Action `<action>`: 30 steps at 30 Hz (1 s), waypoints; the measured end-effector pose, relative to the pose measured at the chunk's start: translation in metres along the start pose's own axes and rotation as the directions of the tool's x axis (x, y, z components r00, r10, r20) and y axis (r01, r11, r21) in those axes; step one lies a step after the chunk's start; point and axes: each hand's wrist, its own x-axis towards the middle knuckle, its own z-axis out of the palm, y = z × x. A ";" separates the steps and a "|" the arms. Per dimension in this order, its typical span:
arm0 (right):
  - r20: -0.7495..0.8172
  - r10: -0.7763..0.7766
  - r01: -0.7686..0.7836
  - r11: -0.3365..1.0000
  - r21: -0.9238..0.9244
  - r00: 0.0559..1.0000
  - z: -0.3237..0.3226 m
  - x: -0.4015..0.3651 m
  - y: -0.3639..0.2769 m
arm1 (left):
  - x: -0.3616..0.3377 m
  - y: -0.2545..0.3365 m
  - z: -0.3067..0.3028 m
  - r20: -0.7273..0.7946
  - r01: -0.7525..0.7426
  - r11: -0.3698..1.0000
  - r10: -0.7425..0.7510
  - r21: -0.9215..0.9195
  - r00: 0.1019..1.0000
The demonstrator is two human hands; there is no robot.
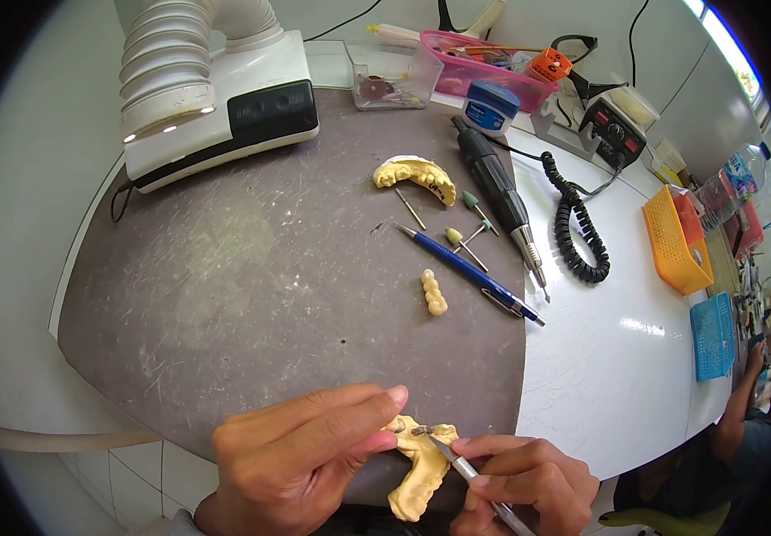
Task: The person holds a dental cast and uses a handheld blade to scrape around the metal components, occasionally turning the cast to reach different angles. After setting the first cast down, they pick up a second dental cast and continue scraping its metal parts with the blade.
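Note:
Near the bench's front edge, my left hand (301, 447) grips a yellow plaster dental cast (419, 482) between thumb and fingers. Small dark metal pieces (421, 431) sit on the cast's upper part. My right hand (537, 482) is closed around the metal handle of a craft knife (466, 469). The knife's pointed blade reaches the cast beside the metal; whether it touches is hard to tell. Farther up the bench lies a tooth-coloured dental bridge (434, 293), next to a blue mechanical pencil (470, 271).
A second cast (417, 177), several grinding burs (470, 202) and a black rotary handpiece (497, 183) lie on the grey mat (225, 295). A white extractor (225, 125) stands back left. Baskets (676, 241) line the right side, where another person's arm (738, 402) shows.

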 end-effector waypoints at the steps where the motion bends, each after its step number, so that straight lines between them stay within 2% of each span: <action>1: -0.007 0.014 -0.014 1.000 0.006 1.000 0.000 -0.001 -0.001 | 0.000 0.000 0.000 0.000 0.007 1.000 -0.007 -0.005 1.000; 8: -0.020 -0.020 0.021 0.998 0.051 1.000 0.001 -0.001 0.002 | 0.001 0.000 -0.001 0.008 0.010 1.000 -0.010 0.005 1.000; 19: -0.004 0.048 -0.048 0.999 -0.003 0.999 0.002 0.000 -0.003 | -0.001 -0.001 -0.002 0.001 -0.001 1.000 0.001 0.001 1.000; 30: 0.001 0.014 -0.014 1.000 -0.021 1.000 0.003 0.000 -0.001 | 0.000 -0.007 -0.004 0.033 -0.039 0.999 0.039 -0.008 0.999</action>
